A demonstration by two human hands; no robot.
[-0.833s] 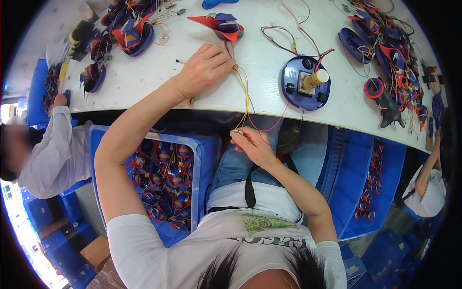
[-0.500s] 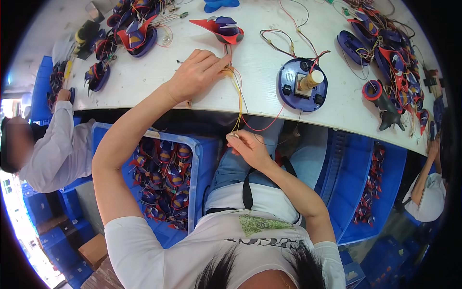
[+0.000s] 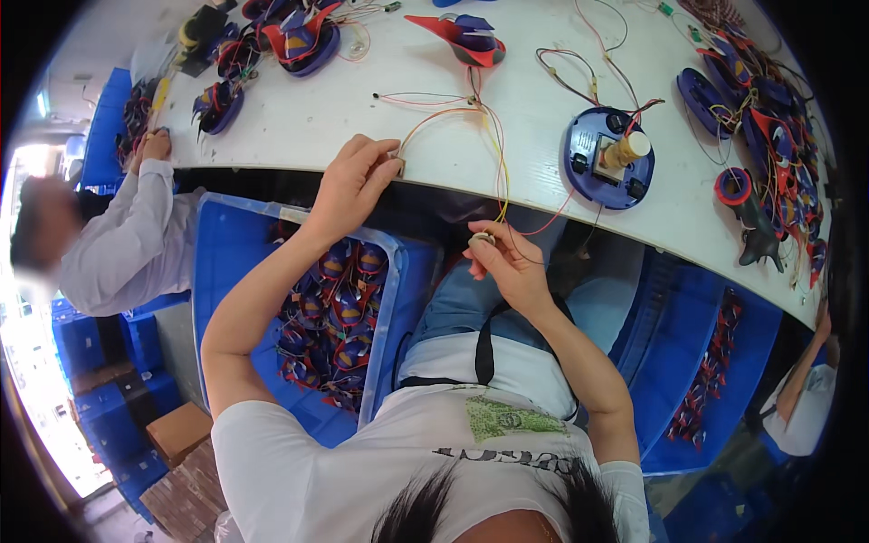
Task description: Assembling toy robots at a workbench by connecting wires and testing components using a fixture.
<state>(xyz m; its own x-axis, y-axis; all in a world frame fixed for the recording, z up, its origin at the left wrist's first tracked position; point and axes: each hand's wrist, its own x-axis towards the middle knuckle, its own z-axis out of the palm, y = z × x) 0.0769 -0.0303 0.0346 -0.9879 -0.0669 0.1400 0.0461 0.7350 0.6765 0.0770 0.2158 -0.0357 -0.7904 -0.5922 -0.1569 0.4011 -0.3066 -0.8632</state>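
At the table's near edge, my left hand (image 3: 358, 185) is closed on a small brownish piece (image 3: 398, 164), from which an orange wire (image 3: 434, 118) curves up. My right hand (image 3: 511, 271), lower and over my lap, pinches a small round metal part (image 3: 483, 239). Yellow and red wires (image 3: 501, 172) run from there up to a red and purple toy part (image 3: 471, 41) lying on the table. A thin dark-tipped wire (image 3: 407, 97) stretches leftward from the same bundle. To the right lies a purple round base (image 3: 584, 185) bearing a gold cylinder with a white top (image 3: 626, 149).
Piles of wired red and purple toy parts (image 3: 303, 41) lie on the white table (image 3: 362, 118) at both sides. A blue crate (image 3: 391, 299) full of such parts stands left of my legs, another blue bin (image 3: 751, 353) right. Co-workers sit at both sides.
My left hand has come down and left from the wire bundle to the table edge, holding the small piece. My right hand still pinches the round part. The whole view has shifted slightly.
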